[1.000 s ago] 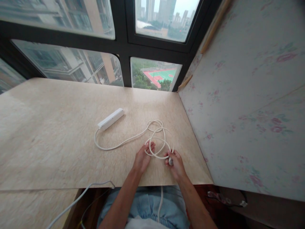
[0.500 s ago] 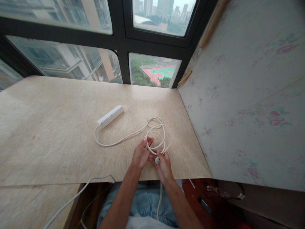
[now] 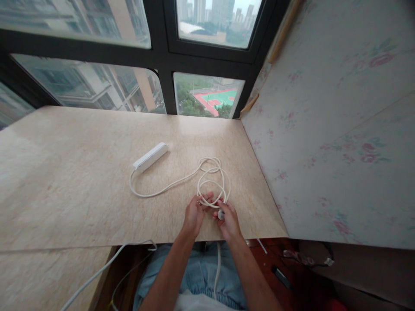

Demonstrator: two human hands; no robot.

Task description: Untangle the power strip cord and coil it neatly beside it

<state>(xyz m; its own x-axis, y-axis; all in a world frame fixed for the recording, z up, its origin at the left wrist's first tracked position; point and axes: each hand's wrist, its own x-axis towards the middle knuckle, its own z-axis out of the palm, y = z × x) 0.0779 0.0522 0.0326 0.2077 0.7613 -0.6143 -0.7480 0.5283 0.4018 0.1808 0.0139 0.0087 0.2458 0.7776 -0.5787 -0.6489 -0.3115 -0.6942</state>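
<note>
Both left hand (image 3: 193, 214) and right hand (image 3: 229, 219) are clenched on the cord (image 3: 210, 159); loops beyond the fingers may be knotted if tugged.

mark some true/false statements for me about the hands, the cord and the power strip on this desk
1. The left hand rests on the power strip. False: it grips the coiled cord near the front edge of the desk.
2. The right hand holds the coiled cord close beside the left hand. True.
3. The cord runs in one straight line from the power strip. False: it curves away from the strip and ends in several overlapping loops.
4. The power strip lies flat on the desk, farther back than the hands, with no hand touching it. True.
</note>
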